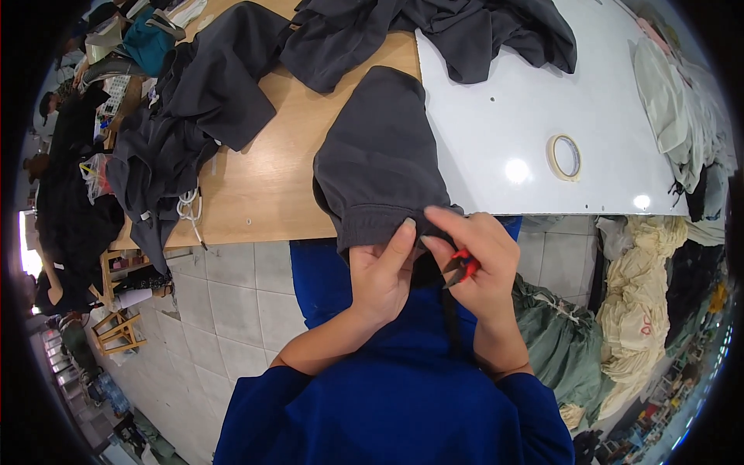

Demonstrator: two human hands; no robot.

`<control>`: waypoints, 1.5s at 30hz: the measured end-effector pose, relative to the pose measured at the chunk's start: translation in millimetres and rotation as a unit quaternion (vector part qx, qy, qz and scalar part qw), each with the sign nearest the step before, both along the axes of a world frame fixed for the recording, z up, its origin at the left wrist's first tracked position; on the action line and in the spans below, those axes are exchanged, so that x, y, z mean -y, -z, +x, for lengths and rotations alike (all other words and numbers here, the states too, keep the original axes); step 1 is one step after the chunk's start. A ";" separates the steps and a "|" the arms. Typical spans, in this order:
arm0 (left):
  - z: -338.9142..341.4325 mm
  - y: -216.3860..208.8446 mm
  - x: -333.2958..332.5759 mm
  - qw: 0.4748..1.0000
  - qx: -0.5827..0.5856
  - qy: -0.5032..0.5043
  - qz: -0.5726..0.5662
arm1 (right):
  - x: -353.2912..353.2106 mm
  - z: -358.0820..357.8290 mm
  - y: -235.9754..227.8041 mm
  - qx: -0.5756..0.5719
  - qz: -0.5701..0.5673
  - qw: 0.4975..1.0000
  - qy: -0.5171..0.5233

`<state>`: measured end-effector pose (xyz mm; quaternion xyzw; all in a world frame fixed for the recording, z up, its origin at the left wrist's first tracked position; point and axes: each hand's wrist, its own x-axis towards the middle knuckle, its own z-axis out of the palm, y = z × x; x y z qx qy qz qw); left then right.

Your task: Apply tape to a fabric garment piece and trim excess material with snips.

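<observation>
Left hand (380, 280) pinching grey garment (380, 143) by its edge, right hand (490, 260) curled around red snips (466, 267)

Over there, a dark grey garment (380, 139) lies loosely flattened on the counter (263, 194), gathered hem (368, 225) overhanging at six o'clock; red snips (463, 255) sit at five.

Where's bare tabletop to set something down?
Biggest: the white tabletop, between the held grey garment and the tape roll. Smaller: the wood tabletop, between that garment and the grey pile at left. Crowded: the far side, under grey cloth, and the near edge around the left hand and right hand.
</observation>
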<state>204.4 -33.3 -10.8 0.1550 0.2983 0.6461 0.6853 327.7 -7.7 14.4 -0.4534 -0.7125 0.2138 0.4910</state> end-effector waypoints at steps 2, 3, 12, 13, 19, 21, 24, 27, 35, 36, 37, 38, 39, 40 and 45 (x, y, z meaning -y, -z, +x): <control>-2.1 -0.7 -0.6 1.000 -0.009 0.002 -0.012 | -1.2 0.8 3.7 0.005 0.038 0.999 0.005; -3.4 -1.3 -1.1 1.000 -0.016 0.005 -0.024 | -1.7 2.3 4.9 0.010 0.076 0.997 0.012; -3.4 -4.5 -8.0 0.999 0.003 0.018 -0.043 | 12.1 6.0 6.0 -0.057 0.007 0.998 -0.034; -3.8 -2.9 -6.2 0.999 0.002 0.020 -0.044 | 9.8 6.5 3.2 -0.058 0.007 0.998 -0.032; -13.3 3.2 -4.2 0.992 -0.055 0.117 -0.012 | -4.4 12.9 7.9 0.022 0.060 0.997 -0.047; -6.6 -11.8 -9.2 0.996 -0.020 0.062 -0.064 | -1.1 13.6 10.5 0.010 0.056 0.994 -0.090; -14.9 -6.2 -10.8 0.993 -0.004 0.097 -0.066 | 11.9 15.7 9.9 -0.007 0.011 0.974 -0.227; -15.1 -1.1 -11.2 0.996 0.005 0.058 -0.066 | 20.2 18.7 3.0 -0.018 -0.052 0.945 -0.322; -13.3 -5.0 -8.2 0.996 0.009 0.080 -0.041 | 12.7 30.5 0.7 -0.082 -0.077 0.992 -0.062; -14.2 -4.7 -7.1 0.994 0.007 0.101 -0.040 | 6.5 30.3 -0.5 -0.022 -0.038 0.997 -0.061; -15.4 -4.4 -6.6 0.992 0.005 0.123 -0.039 | 0.8 30.5 -1.0 0.039 0.001 0.998 -0.059; -18.1 -4.3 -7.0 0.992 0.005 0.124 -0.039 | -3.7 30.8 -0.4 0.056 0.031 0.995 -0.075; -21.5 -4.3 -8.1 0.989 -0.011 0.145 -0.028 | -4.3 32.2 1.0 0.056 0.031 0.995 -0.075; -23.9 -3.7 -7.7 0.986 -0.027 0.162 -0.016 | -4.6 33.4 3.9 0.059 0.057 0.992 -0.097; -24.0 -8.0 -9.6 0.989 -0.035 0.142 -0.040 | 8.7 30.2 -0.5 0.031 0.022 0.967 -0.252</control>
